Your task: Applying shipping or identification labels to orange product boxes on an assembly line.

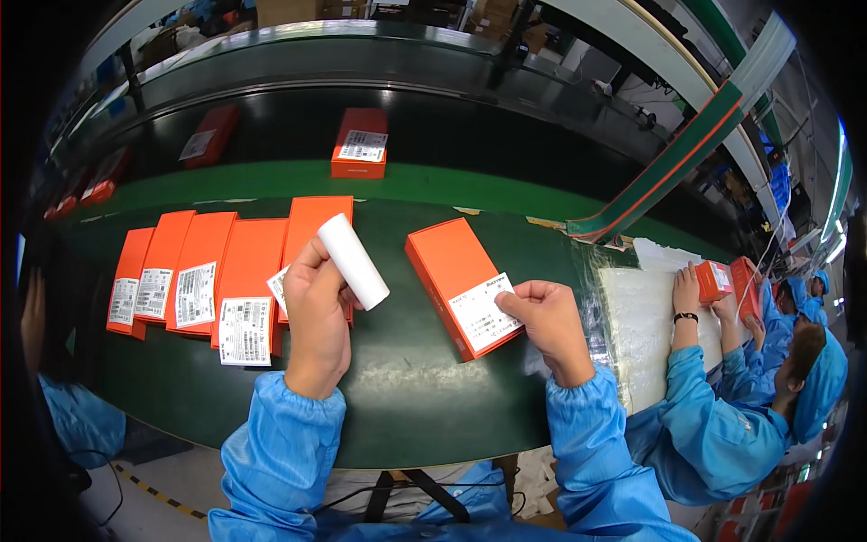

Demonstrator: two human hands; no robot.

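Note:
My left hand [318,316] is closed around a white roll [353,262], held tilted above the table. An orange box [453,256] lies at an angle on the green table in front of me. Over its near half is a white printed label [481,310], whose right corner reaches slightly past the box's edge. My right hand [545,321] pinches this label at its right side, thumb on top and fingers curled beneath. Just left of my left hand, several orange boxes [251,257] lie in an overlapping row, with white labels on their near ends.
Beyond the table runs a dark conveyor [470,135] carrying more orange boxes [363,126]. A green-edged post [668,158] slants up at the right. Co-workers in blue [722,425] handle orange boxes at the right, beside a pale padded surface [643,316].

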